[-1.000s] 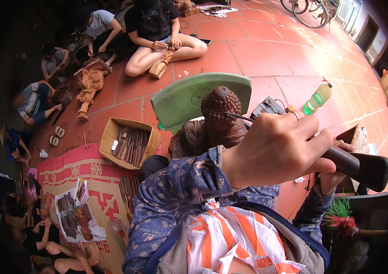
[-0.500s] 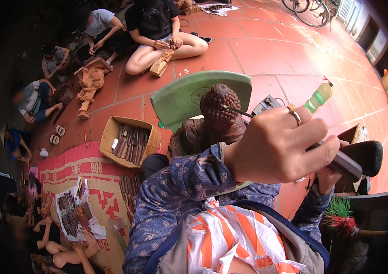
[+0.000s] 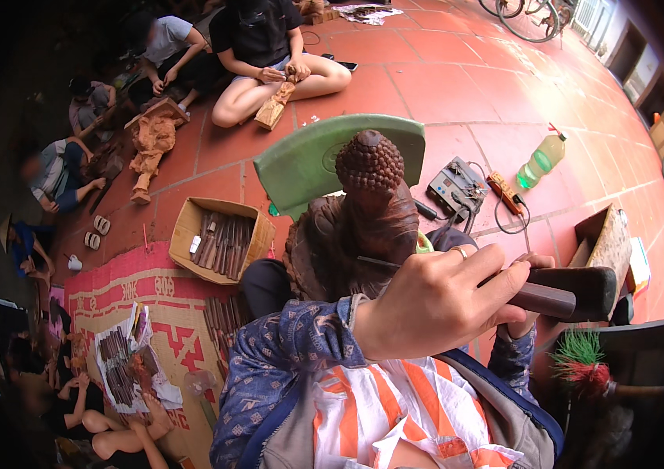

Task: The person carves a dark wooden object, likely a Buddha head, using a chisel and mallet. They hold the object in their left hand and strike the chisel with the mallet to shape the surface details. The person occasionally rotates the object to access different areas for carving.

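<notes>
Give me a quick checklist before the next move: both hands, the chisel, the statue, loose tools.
1. Left hand closed around the chisel: ok.
2. Right hand gripping the dark block: cannot tell, mostly hidden behind the left hand and chisel handle.
3. Chisel tip touching the statue: cannot tell, the blade overlaps its body in this view.
4. Statue upright: ok.
5. All loose tools inside the cardboard box: not ok, others lie on the mat.
6. Bottle apart from both hands: ok.

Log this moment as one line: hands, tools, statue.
left hand: holding chisel | chisel tip: before brown statue, contact unclear | right hand: partly hidden, around dark mallet | brown statue: upright
</notes>
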`<state>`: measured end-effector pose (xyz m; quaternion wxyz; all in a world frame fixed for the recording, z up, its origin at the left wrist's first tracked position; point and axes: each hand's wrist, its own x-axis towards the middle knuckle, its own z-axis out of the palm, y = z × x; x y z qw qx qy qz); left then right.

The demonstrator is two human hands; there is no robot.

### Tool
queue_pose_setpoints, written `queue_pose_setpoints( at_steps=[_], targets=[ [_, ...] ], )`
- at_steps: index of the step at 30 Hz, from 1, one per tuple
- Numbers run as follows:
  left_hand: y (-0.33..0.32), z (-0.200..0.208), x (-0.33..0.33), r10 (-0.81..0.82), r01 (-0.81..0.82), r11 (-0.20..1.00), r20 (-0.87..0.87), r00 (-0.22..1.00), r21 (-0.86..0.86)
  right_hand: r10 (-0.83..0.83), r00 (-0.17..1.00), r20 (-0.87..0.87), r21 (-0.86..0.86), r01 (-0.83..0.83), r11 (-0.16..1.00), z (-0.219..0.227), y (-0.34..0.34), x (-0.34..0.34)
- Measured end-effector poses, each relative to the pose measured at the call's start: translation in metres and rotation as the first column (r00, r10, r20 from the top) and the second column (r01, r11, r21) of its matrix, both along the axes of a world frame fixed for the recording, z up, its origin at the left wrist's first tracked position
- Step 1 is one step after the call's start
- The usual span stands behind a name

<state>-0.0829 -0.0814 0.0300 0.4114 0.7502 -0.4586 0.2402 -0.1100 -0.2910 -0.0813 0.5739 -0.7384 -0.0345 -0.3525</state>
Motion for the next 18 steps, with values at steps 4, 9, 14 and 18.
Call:
queue_pose_setpoints(
  at_steps=[4, 9, 14, 18],
  targets=[
    [0.022, -0.027, -0.012, -0.129, 0.118, 0.991, -0.305, 0.944, -0.055, 0.184, 0.932, -0.312, 0.159, -0.140, 0.977, -0.051, 0.010, -0.012],
    [0.056, -0.049, -0.018, -0.113, 0.133, 0.991, -0.526, 0.843, 0.000, 0.350, 0.763, -0.543, 0.301, -0.212, 0.930, -0.083, 0.038, -0.011],
    [0.095, -0.053, -0.031, 0.023, -0.069, 0.996, -0.634, 0.773, -0.049, 0.213, 0.703, -0.678, -0.020, -0.308, 0.951, -0.117, 0.050, -0.007],
    [0.110, -0.050, -0.031, 0.049, -0.416, 0.839, -0.713, 0.699, -0.351, 0.138, 0.751, -0.645, -0.208, -0.347, 0.914, -0.147, 0.054, -0.011]
  ],
)
